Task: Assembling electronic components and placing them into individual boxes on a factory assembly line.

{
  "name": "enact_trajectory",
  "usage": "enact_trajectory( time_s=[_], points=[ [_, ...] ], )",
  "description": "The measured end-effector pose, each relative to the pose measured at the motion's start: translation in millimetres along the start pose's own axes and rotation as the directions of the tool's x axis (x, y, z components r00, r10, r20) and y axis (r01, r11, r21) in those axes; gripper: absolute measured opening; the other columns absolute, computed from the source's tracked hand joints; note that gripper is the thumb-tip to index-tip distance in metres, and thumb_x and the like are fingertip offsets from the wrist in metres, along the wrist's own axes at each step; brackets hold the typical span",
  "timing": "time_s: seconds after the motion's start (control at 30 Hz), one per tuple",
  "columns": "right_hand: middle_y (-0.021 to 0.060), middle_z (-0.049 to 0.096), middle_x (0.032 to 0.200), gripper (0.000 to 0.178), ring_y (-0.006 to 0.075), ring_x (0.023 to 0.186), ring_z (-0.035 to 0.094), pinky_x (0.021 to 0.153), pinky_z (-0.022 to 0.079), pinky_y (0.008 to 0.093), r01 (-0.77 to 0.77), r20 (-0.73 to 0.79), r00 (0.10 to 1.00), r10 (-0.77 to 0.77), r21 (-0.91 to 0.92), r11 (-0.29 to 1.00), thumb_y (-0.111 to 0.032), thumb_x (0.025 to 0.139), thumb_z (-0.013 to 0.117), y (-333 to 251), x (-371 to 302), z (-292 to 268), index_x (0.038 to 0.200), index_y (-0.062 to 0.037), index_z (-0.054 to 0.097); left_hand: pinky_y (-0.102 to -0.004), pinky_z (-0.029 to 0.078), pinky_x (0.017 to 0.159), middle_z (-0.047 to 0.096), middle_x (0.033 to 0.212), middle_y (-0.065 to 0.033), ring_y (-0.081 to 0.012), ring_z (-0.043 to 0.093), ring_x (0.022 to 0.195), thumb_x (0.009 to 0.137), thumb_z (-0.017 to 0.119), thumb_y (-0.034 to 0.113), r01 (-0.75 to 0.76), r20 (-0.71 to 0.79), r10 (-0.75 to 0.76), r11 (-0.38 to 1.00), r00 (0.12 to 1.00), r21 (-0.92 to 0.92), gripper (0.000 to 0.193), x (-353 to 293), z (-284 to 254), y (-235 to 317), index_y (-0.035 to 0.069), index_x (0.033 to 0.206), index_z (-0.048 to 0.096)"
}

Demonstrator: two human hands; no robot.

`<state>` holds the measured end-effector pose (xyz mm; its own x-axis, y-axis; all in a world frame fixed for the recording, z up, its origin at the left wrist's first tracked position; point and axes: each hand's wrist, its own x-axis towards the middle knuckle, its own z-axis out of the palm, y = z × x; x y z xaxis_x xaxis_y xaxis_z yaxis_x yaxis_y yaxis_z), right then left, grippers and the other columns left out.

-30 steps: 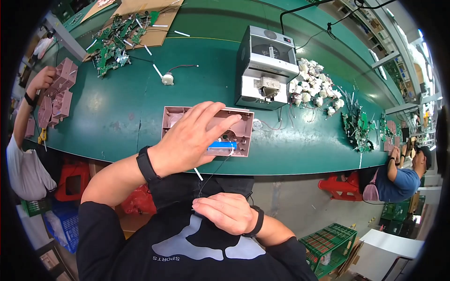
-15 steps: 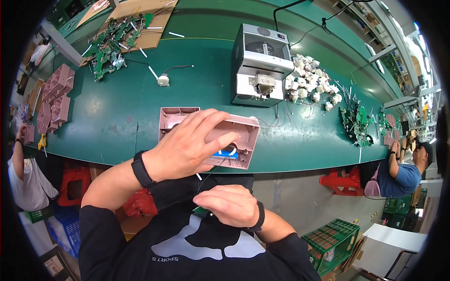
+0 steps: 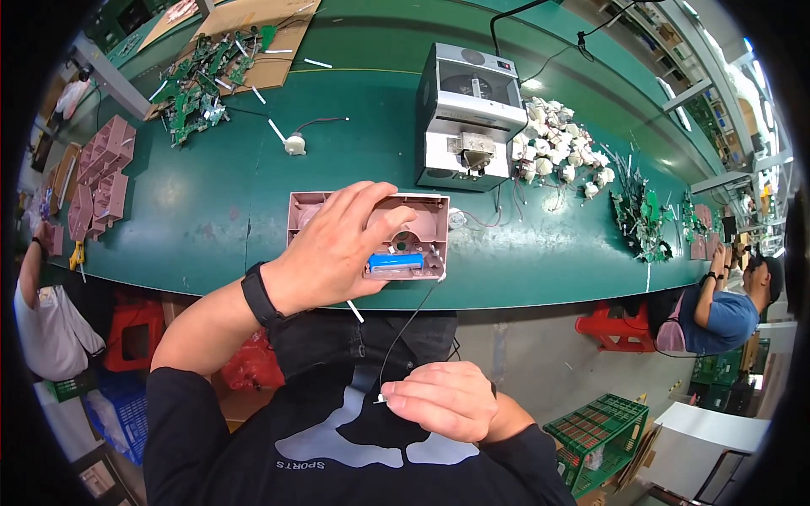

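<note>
My left hand (image 3: 337, 244) spreads over a pink plastic housing (image 3: 436, 221) near the table's front edge, its fingers gripping the left half by the rims. Inside the housing's open side lie a blue cylindrical battery (image 3: 396, 262) and a round hole. From its lower right corner a thin dark wire (image 3: 408, 322) runs down toward my body. My right hand (image 3: 443, 401), closed in front of my chest, pinches the wire's end, where a small white connector (image 3: 381, 397) shows at the fingertips. Just right of the housing sits a white round part (image 3: 456, 218) with a lead.
A grey machine (image 3: 468, 118) stands behind the housing, beside a heap of white wired parts (image 3: 557, 143). Green circuit boards lie piled at the back left (image 3: 202, 84) and right (image 3: 645, 219). More pink housings (image 3: 105, 169) are at far left. Co-workers sit at both sides.
The housing has straightened and shifted slightly left under my left hand, uncovering the battery more. My right hand has moved down and right, away from it, stretching the wire.
</note>
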<state>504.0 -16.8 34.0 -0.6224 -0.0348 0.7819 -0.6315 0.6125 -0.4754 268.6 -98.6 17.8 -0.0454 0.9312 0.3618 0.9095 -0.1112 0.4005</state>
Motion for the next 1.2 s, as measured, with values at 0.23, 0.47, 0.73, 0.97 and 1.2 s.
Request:
enact_trajectory(
  time_s=[0.23,0.47,0.73,0.97,1.2],
  points=[
    [0.0222,0.075,0.101,0.031,0.0265,0.078,0.075,0.070,0.063,0.0336,0.028,-0.018,0.999,-0.028,0.015,0.999,0.001,0.082,0.073,-3.4,-0.9,15.7,0.112,0.0117,0.070,-0.0526,0.046,0.110,0.048,0.142,-0.0211,-0.0446,0.051,0.132,0.066,0.091,0.015,0.009,-0.004,-0.009,1.000,1.000,0.011,0.087,1.6,-0.4,0.6,0.012,0.143,0.050],
    [0.0216,0.075,0.101,0.032,0.0253,0.077,0.074,0.068,0.062,0.0331,0.025,-0.006,1.000,-0.025,-0.015,1.000,0.000,0.081,0.073,5.9,-1.2,23.7,0.111,0.0107,0.071,-0.0526,0.046,0.110,0.048,0.143,-0.0210,-0.0441,0.051,0.132,0.066,0.091,0.014,-0.003,-0.017,0.003,1.000,1.000,0.019,0.087,1.2,-1.5,3.2,0.012,0.143,0.050],
    [0.0240,0.075,0.103,0.030,0.0292,0.078,0.075,0.066,0.062,0.0350,-0.031,0.033,0.999,0.030,0.008,0.999,0.004,0.084,0.072,11.9,-3.7,25.9,0.112,0.0119,0.069,-0.0526,0.046,0.110,0.048,0.144,-0.0214,-0.0445,0.051,0.133,0.064,0.091,0.011,-0.007,-0.011,0.007,1.000,1.000,0.013,0.090,0.3,-7.4,8.0,0.012,0.144,0.050],
    [0.0229,0.075,0.102,0.028,0.0301,0.077,0.075,0.065,0.062,0.0351,-0.096,0.001,0.995,0.096,0.031,0.995,0.010,0.082,0.072,17.0,-4.2,27.0,0.110,0.0088,0.068,-0.0537,0.045,0.110,0.046,0.150,-0.0200,-0.0454,0.049,0.136,0.057,0.094,0.011,-0.023,-0.003,0.023,0.999,1.000,-0.037,0.090,-2.4,-10.7,10.8,0.015,0.138,0.054],
    [0.0208,0.075,0.094,0.025,0.0288,0.073,0.075,0.064,0.062,0.0344,-0.241,-0.089,0.966,0.242,0.021,0.970,0.013,0.088,0.070,21.8,1.2,11.1,0.110,0.0044,0.065,-0.0548,0.045,0.109,0.046,0.150,-0.0214,-0.0460,0.049,0.135,0.056,0.095,0.012,-0.111,0.026,0.112,0.993,0.993,-0.051,0.084,-2.9,-21.8,14.8,0.017,0.131,0.059]
  ],
)
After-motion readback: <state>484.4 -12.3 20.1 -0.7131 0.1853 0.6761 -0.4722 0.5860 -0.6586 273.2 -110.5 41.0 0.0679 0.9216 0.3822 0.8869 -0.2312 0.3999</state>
